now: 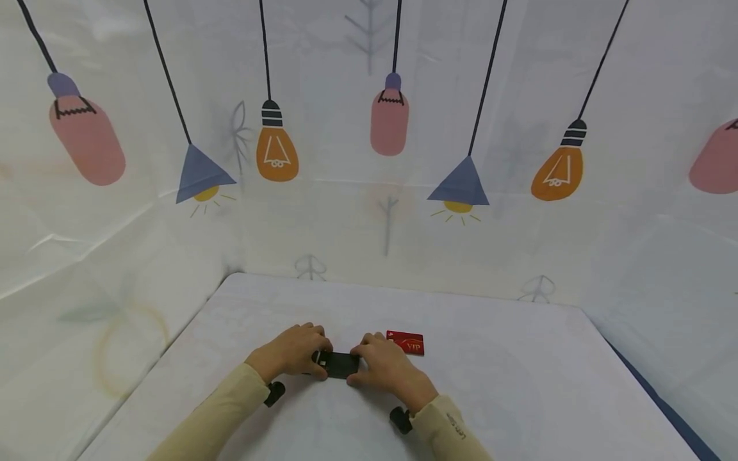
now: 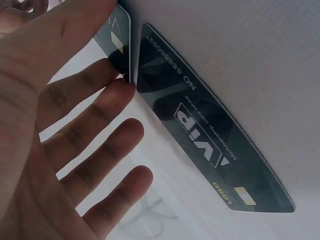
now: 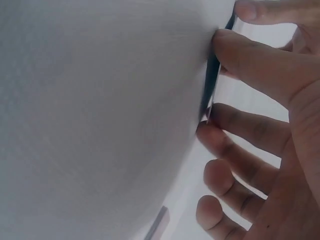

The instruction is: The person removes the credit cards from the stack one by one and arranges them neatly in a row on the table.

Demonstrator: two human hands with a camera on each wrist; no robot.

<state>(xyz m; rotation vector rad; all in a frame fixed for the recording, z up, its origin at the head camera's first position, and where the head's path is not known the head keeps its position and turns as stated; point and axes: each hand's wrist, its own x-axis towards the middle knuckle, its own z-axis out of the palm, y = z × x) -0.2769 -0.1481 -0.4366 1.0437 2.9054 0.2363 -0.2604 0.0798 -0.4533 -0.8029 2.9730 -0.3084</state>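
Observation:
Both hands hold one dark VIP card (image 1: 341,365) just above the table, one at each end. My left hand (image 1: 294,351) pinches its left end between thumb and fingers; the left wrist view shows that corner of the card (image 2: 119,42). With thumb and fingertips, my right hand (image 1: 386,366) grips the opposite end, and the card appears nearly edge-on (image 3: 212,82) in the right wrist view. Beside the left fingers, a second dark membership card (image 2: 200,135) lies on the table; in the head view the left hand mostly hides it.
A red VIP card (image 1: 410,343) lies just beyond the right hand on the white table (image 1: 519,371). White sheets printed with lamps (image 1: 323,224) hang behind the table and along its left side. Small black wrist cameras (image 1: 400,420) sit below the wrists.

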